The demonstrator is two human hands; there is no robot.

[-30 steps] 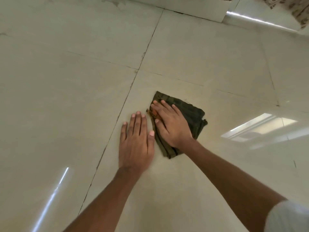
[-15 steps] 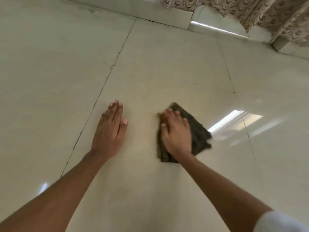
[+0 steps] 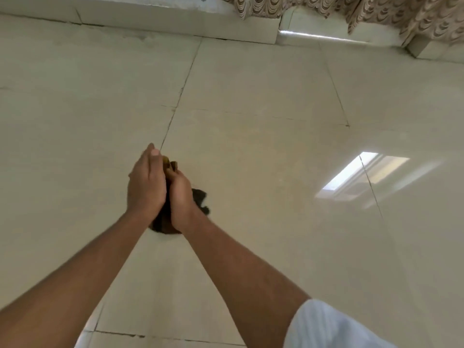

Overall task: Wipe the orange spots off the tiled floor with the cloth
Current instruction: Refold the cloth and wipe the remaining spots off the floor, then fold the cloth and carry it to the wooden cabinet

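Both hands are raised off the glossy beige tiled floor (image 3: 263, 172) and pressed together around the dark green cloth (image 3: 199, 197). My left hand (image 3: 147, 184) cups it from the left, fingers pointing up. My right hand (image 3: 180, 194) grips it from the right. Most of the cloth is hidden between the palms; dark bunches stick out at the right, below the wrists and by the fingertips, where a yellowish tint shows. No orange spots are visible on the tiles around the hands.
A low white skirting ledge (image 3: 175, 21) runs along the far wall. Patterned beige curtains (image 3: 376, 13) hang at the top right. A bright window reflection (image 3: 361, 177) lies on the floor to the right. Dark grout lines cross the tiles.
The cloth has come up off the floor, bunched. My left hand left the tile and joined my right hand around it. The view has tilted up toward the wall.
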